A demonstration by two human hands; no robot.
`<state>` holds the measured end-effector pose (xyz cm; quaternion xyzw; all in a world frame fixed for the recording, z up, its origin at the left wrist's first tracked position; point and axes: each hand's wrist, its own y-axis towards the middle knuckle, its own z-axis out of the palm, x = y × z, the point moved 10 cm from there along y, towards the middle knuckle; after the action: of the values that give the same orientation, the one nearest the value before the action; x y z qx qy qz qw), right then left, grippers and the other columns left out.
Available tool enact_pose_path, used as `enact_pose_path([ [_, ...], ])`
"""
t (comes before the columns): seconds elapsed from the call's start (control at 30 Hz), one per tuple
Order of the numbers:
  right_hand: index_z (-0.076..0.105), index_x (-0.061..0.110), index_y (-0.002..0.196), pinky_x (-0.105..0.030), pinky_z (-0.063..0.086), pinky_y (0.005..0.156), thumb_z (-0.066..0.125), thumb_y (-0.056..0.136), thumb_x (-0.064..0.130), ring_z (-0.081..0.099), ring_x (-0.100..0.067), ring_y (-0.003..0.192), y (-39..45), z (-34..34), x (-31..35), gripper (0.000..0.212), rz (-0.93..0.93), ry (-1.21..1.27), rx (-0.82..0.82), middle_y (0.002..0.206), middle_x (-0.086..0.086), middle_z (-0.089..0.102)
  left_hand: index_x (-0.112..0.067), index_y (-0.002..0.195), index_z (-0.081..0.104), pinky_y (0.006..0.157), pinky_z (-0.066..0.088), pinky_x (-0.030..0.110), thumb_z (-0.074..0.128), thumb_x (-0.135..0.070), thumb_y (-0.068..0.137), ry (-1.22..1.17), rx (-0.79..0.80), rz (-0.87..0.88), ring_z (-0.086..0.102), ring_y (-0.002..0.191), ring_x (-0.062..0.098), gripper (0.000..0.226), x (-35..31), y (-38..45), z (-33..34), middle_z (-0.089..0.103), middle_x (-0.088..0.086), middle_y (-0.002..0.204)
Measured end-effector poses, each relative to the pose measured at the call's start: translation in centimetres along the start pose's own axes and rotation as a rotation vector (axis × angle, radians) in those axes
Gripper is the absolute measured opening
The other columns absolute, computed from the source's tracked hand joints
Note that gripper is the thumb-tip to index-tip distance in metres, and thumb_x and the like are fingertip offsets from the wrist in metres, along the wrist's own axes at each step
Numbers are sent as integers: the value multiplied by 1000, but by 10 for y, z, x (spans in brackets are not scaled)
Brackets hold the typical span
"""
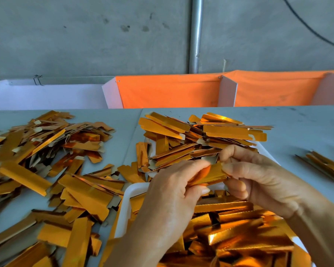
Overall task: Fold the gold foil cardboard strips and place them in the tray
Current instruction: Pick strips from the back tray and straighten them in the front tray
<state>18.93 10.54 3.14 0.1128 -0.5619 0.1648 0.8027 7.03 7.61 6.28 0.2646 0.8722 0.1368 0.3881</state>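
One gold foil strip is held between both hands, above the white tray. My left hand pinches its left end with thumb and curled fingers. My right hand grips its right end, fingers curled around it. The tray holds a deep pile of gold strips, heaped up at its far end. Loose flat strips lie scattered over the table to the left.
A few more gold strips lie at the right edge of the grey table. Behind the table stand white dividers with orange cloth, a concrete wall and a metal pole.
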Motion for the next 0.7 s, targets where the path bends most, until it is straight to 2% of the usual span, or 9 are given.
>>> enact_pose_path([
  [0.2,62,9,80,-23,44,40,64,69,3,47,-16,43,-1,0,2,13,-3,-64,20,55,-8,44,-43,128,50,83,35,1,63,-33,87,27,-9,-4,39,109,-17,45,-1,-1,-1,42,-46,94],
  [0.33,63,9,80,-23,44,39,63,68,2,46,-17,41,0,-3,2,14,-24,-113,-28,55,-8,44,-45,129,48,91,36,9,62,-34,87,45,-10,-11,41,104,-16,45,-1,-2,-1,44,-41,98],
  [0.4,64,12,79,-22,43,39,64,68,3,47,-17,42,0,-5,2,14,-37,-176,-52,55,-9,47,-45,131,46,94,35,13,61,-34,88,75,-20,3,40,99,-15,47,-3,-2,-2,50,-35,108],
  [0.5,62,11,81,-22,43,40,65,67,5,47,-17,42,0,-8,5,16,-72,-224,-84,55,-8,50,-43,133,45,98,38,20,59,-32,90,122,-20,34,36,107,-13,46,-8,0,1,55,-25,121],
  [0.7,63,12,81,-23,42,40,72,71,0,45,-17,41,1,-6,3,18,-73,-284,-47,55,-8,50,-43,132,45,98,39,27,59,-30,91,166,26,46,39,112,-6,46,-7,0,4,54,-22,121],
])
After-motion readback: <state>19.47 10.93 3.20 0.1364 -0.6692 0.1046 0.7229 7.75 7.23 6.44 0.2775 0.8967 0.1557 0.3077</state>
